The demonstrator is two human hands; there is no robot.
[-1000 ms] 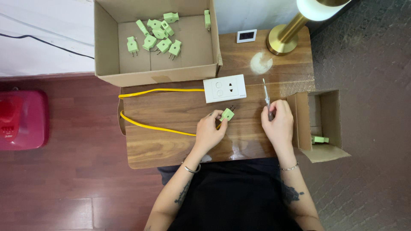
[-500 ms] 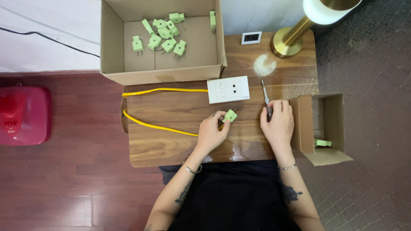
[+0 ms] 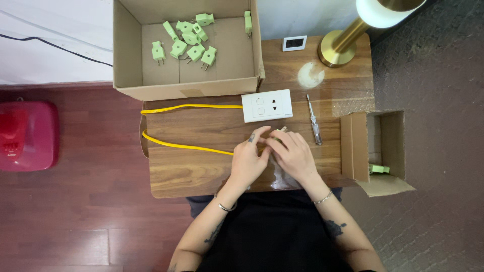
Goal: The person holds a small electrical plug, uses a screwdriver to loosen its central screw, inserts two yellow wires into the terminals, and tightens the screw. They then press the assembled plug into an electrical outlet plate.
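Both hands have come together at the near middle of the brown wooden table (image 3: pixel 201 171). The left hand (image 3: pixel 248 160) and the right hand (image 3: pixel 293 155) now close their fingers around the small pale green plastic plug (image 3: pixel 277 132), of which only a corner shows between the fingertips. A second ago the right hand held the slim screwdriver with clear handle (image 3: pixel 314 121); it is now put down just beside this hand, so the work has passed from tool to bare fingers. The yellow cable (image 3: pixel 186 146) runs under the left hand. Farther away lie the white socket plate (image 3: pixel 266 105), then the large cardboard box (image 3: pixel 126 60) with more green plugs.
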